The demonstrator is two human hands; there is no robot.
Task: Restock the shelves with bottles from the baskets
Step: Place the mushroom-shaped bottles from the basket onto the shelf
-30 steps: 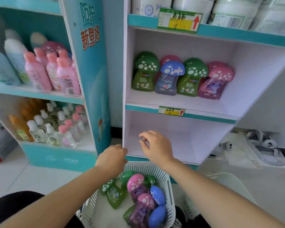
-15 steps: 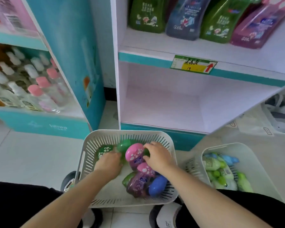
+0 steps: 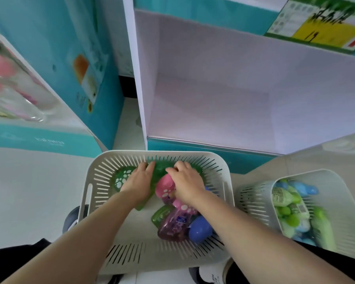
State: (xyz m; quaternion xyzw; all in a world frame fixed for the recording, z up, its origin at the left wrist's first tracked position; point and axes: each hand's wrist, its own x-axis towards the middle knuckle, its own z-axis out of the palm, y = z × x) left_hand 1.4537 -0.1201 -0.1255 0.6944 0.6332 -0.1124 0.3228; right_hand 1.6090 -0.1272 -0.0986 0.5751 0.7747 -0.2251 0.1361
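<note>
A white slotted basket (image 3: 158, 153) stands in front of me and holds several mushroom-capped bottles. My left hand (image 3: 138, 182) reaches in and closes over a green bottle with a white-spotted cap (image 3: 123, 177). My right hand (image 3: 188, 182) curls its fingers over another green bottle (image 3: 161, 173) by the basket's far wall. A pink spotted cap (image 3: 164, 184) sits against its thumb side. Nearer me lie a purple bottle (image 3: 174, 224) and a blue cap (image 3: 200, 228). Just beyond the basket is the white bottom shelf (image 3: 213, 111), with nothing on it.
A second white basket (image 3: 307, 173) to the right holds several green and blue bottles. A teal display unit (image 3: 70, 58) with pink-capped bottles (image 3: 0, 66) stands on the left. A yellow price tag (image 3: 320, 27) hangs on the shelf edge above. A dark wheel (image 3: 70, 218) shows under the basket.
Both hands have come down from in front of the bottom shelf into the basket and onto the bottles. My view has tilted down and moved closer.
</note>
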